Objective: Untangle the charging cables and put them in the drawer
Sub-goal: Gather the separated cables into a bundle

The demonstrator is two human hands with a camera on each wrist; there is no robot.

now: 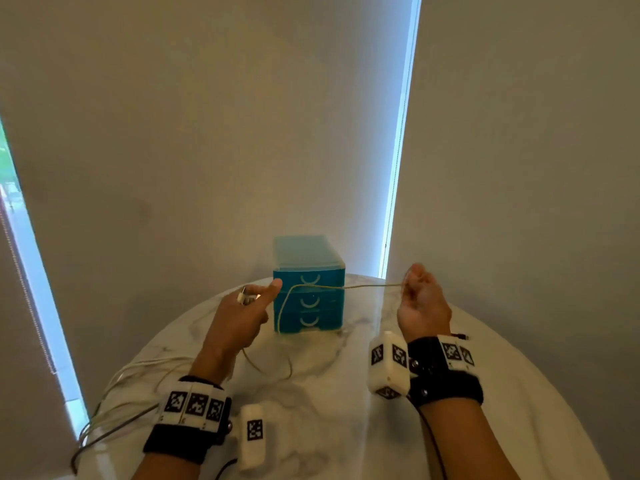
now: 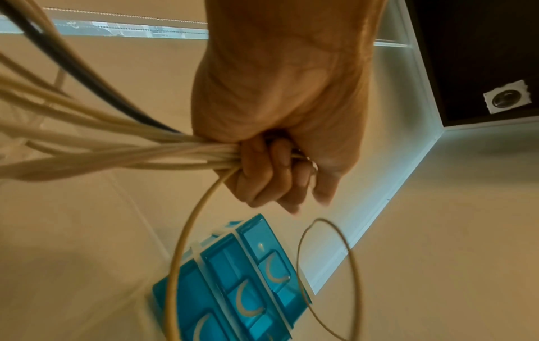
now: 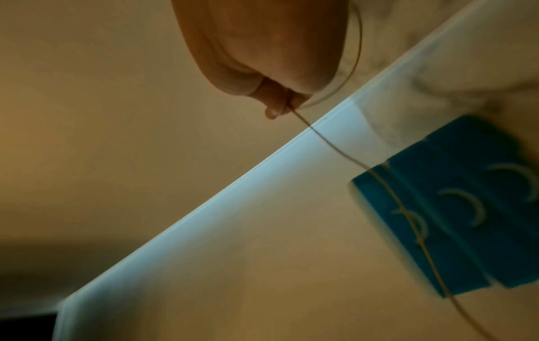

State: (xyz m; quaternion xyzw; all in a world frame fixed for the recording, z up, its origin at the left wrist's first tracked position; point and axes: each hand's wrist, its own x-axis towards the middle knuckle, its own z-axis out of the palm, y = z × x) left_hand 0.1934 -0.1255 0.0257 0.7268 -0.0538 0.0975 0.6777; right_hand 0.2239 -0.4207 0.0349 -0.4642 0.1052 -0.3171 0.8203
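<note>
A blue three-drawer box (image 1: pixel 309 299) stands at the back of the round marble table (image 1: pixel 346 410), all its drawers shut. My left hand (image 1: pixel 242 317) is raised in front of it and grips a bundle of pale cables (image 2: pixel 116 152) with one black cable (image 2: pixel 72 67) among them; connector ends stick out above its fingers. A single thin cable (image 1: pixel 346 288) stretches from there across the box front to my right hand (image 1: pixel 420 299), which pinches it at the box's right. The wrist views show the left hand (image 2: pixel 277 143) fisted on the bundle and the right hand (image 3: pixel 280 101) pinching the thin cable (image 3: pixel 408 212).
Loose loops of cable (image 1: pixel 131 386) trail over the table's left edge. Another loop (image 1: pixel 270 362) lies on the table under my left hand. A wall and window blinds stand close behind the box. A small dark connector (image 1: pixel 460 336) lies to the right of my right wrist.
</note>
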